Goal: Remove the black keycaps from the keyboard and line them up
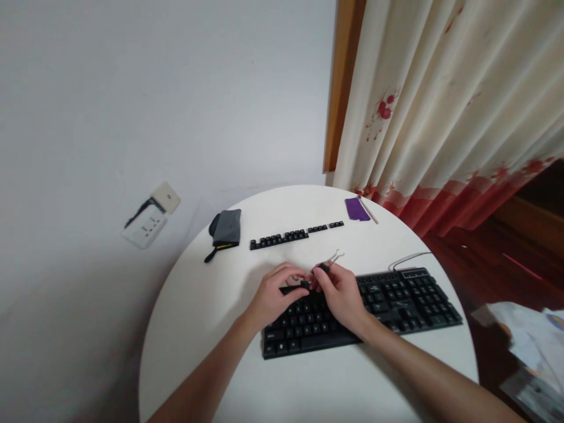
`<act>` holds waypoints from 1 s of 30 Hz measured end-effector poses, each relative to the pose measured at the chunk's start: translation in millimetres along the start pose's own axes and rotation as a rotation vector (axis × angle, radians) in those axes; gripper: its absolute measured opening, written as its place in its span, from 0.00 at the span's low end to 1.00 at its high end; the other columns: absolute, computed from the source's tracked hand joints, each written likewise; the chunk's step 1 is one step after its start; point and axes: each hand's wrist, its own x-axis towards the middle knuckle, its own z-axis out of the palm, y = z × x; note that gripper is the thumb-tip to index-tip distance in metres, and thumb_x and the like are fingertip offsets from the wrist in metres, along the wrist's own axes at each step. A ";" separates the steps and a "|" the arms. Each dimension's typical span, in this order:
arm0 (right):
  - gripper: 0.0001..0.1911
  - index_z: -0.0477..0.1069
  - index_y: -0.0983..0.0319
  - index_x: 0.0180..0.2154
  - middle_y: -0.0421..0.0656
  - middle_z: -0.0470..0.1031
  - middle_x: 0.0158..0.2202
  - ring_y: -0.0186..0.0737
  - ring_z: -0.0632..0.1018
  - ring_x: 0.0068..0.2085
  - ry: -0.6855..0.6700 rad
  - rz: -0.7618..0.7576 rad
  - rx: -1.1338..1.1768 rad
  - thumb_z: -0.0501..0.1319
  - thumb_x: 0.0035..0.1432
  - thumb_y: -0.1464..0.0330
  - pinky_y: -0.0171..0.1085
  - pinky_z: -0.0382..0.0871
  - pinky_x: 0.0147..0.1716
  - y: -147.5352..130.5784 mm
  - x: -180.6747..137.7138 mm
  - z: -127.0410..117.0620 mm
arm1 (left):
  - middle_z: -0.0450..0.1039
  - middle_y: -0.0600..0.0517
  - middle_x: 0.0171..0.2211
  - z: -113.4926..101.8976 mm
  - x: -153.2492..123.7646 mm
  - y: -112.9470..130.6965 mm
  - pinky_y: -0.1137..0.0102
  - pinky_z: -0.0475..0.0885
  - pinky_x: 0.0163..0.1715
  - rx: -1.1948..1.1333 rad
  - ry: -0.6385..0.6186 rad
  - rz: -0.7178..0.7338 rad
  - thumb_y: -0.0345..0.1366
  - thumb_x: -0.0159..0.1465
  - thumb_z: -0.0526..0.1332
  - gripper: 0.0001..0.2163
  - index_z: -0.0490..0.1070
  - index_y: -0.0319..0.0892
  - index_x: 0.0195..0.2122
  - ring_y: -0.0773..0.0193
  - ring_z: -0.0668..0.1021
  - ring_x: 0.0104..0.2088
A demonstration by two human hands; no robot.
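Observation:
A black keyboard (388, 305) lies on a round white table (211, 305). My left hand (272, 294) rests on the keyboard's upper left part, its fingers curled and pinching a small black keycap (304, 284). My right hand (338, 292) is closed around a wire keycap puller (333, 259), whose loops stick out behind the fingers. The two hands meet over the keyboard's top row. A line of removed black keycaps (294, 235) lies on the table beyond the hands.
A grey pouch with a black strap (225, 230) sits at the table's back left. A purple cloth (356, 208) and a thin stick (368, 210) lie at the back right. The keyboard cable (408, 258) curls behind it. A wall socket (150, 218) and a curtain (440, 106) stand behind.

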 end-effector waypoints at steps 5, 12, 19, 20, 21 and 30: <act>0.13 0.73 0.62 0.32 0.41 0.75 0.27 0.37 0.76 0.29 0.018 0.000 -0.003 0.58 0.65 0.62 0.35 0.70 0.32 6.7 -11.3 -0.4 | 0.75 0.52 0.34 1.5 -0.8 1.3 0.71 0.73 0.36 0.030 -0.048 -0.004 0.29 0.60 0.67 0.08 0.75 0.43 0.40 0.66 0.76 0.33; 0.14 0.74 0.62 0.33 0.42 0.76 0.32 0.39 0.76 0.36 -0.070 0.066 -0.040 0.55 0.67 0.63 0.35 0.69 0.38 5.6 -11.4 -0.3 | 0.75 0.51 0.34 2.8 -0.1 -3.1 0.69 0.74 0.36 0.076 -0.066 0.044 0.32 0.61 0.66 0.04 0.74 0.42 0.38 0.64 0.76 0.33; 0.12 0.77 0.61 0.36 0.42 0.78 0.35 0.39 0.78 0.38 -0.079 0.045 -0.060 0.55 0.67 0.66 0.35 0.68 0.42 8.3 -12.3 -0.3 | 0.74 0.49 0.39 6.7 -0.5 -7.1 0.70 0.76 0.37 0.049 -0.034 0.056 0.30 0.62 0.65 0.04 0.74 0.42 0.38 0.65 0.77 0.35; 0.12 0.77 0.61 0.36 0.42 0.78 0.35 0.39 0.78 0.38 -0.078 0.042 -0.063 0.55 0.67 0.66 0.35 0.68 0.42 8.7 -12.2 -0.4 | 0.74 0.49 0.40 6.8 -0.5 -7.1 0.70 0.76 0.37 0.042 -0.034 0.063 0.29 0.62 0.65 0.04 0.75 0.42 0.38 0.65 0.77 0.36; 0.13 0.77 0.61 0.36 0.42 0.78 0.35 0.39 0.78 0.38 -0.076 0.040 -0.068 0.56 0.67 0.66 0.35 0.68 0.42 9.0 -12.2 -0.4 | 0.74 0.49 0.39 6.7 -0.6 -7.0 0.70 0.76 0.38 0.040 -0.037 0.070 0.29 0.62 0.65 0.04 0.75 0.42 0.38 0.65 0.77 0.36; 0.13 0.77 0.62 0.35 0.42 0.79 0.32 0.39 0.77 0.35 -0.073 0.029 -0.112 0.56 0.66 0.65 0.35 0.68 0.39 6.6 -11.3 -2.1 | 0.74 0.49 0.39 4.6 -1.7 -10.8 0.69 0.76 0.40 0.110 -0.104 0.181 0.30 0.65 0.62 0.06 0.78 0.44 0.42 0.63 0.78 0.39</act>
